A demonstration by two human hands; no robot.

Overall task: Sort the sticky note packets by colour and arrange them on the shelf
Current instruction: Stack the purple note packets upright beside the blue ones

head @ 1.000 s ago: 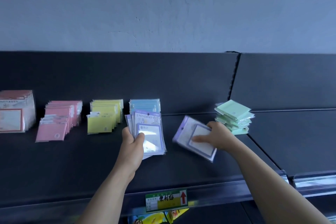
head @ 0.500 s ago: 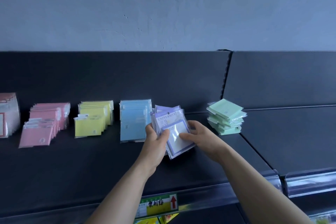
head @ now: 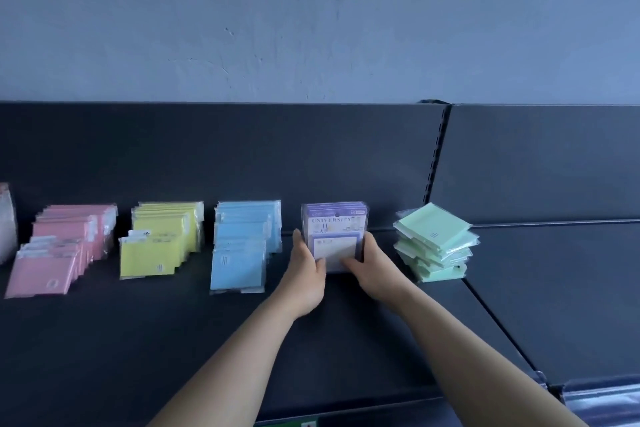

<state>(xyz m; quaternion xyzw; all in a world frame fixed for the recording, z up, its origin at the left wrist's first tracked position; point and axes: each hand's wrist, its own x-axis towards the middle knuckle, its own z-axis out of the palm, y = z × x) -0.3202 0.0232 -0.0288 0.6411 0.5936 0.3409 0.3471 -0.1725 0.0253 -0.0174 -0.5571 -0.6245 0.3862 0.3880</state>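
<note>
A bundle of purple sticky note packets (head: 335, 229) stands upright against the back of the dark shelf (head: 145, 340). My left hand (head: 306, 267) holds its left edge and my right hand (head: 369, 265) holds its right edge, thumbs on the front. To the left stand rows of blue packets (head: 242, 250), yellow packets (head: 159, 246) and pink packets (head: 59, 256). A loose pile of green packets (head: 434, 241) lies to the right of the purple bundle.
A white-and-pink packet (head: 6, 225) shows at the far left edge. A second shelf section (head: 561, 295) adjoins on the right, behind a vertical divider (head: 437, 152). A grey wall rises above the shelf back.
Both hands gathered the purple packets into one bundle and moved it back and to the right, standing it upright between the blue row and the green pile.
</note>
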